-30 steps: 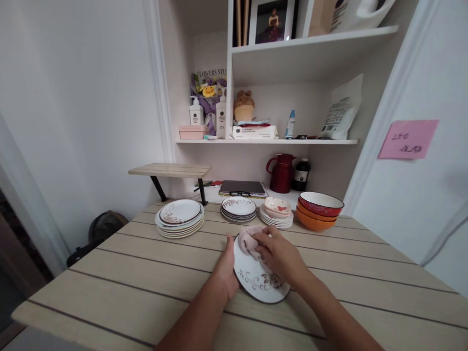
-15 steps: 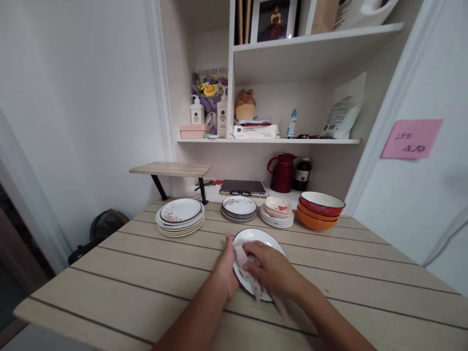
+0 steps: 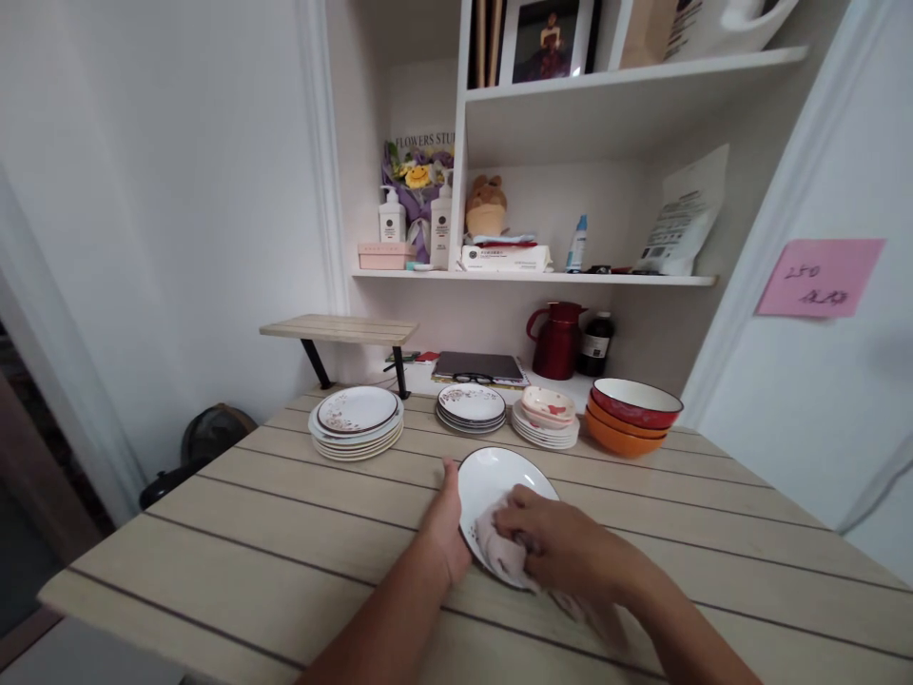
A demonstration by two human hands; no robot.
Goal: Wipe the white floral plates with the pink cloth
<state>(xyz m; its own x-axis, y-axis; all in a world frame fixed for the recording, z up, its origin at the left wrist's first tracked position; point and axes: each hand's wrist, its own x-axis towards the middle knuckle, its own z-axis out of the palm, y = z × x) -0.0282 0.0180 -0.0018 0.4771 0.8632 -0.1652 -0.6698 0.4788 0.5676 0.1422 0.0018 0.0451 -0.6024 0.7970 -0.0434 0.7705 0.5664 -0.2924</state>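
A white plate (image 3: pixel 495 476) with a dark rim lies on the wooden table (image 3: pixel 285 533) in front of me. My left hand (image 3: pixel 446 533) grips its left edge, thumb up along the rim. My right hand (image 3: pixel 553 547) is closed on a pale pink cloth (image 3: pixel 494 549) and presses it onto the near part of the plate. The plate's near rim and floral pattern are hidden under the cloth and hand.
At the table's far side stand a stack of floral plates (image 3: pixel 357 421), a smaller plate stack (image 3: pixel 471 407), small dishes (image 3: pixel 546 416) and red and orange bowls (image 3: pixel 631 411). Behind are a red jug (image 3: pixel 556 340), a tablet with glasses (image 3: pixel 475 366), a small wooden riser (image 3: pixel 339 331) and shelves.
My right hand has dragged the pink cloth from the plate's far edge down to its near part. My left hand has stayed on the plate's left rim. The view has shifted slightly.
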